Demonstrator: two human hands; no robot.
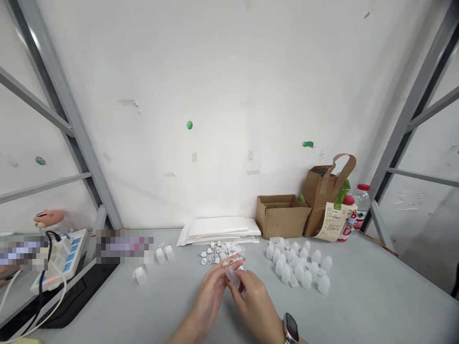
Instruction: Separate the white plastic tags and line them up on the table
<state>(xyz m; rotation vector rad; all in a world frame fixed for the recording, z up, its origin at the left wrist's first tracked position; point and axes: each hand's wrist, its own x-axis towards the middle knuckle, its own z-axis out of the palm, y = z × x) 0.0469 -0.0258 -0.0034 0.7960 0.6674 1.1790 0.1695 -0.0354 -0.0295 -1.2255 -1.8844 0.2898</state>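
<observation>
Near the middle front of the grey table, my right hand pinches a small translucent bottle, which is tilted between both hands. My left hand is against the bottle's other side, with a small white looped piece at its fingertips. Just beyond them lies a pile of white looped caps. To the right stands and lies a group of translucent bottles. On the left, several bottles with looped caps stand apart, one of them closer to me.
White flat packages lie against the wall. An open cardboard box, a brown paper bag and a red-capped bottle stand back right. A power strip with cables and a black mat are left.
</observation>
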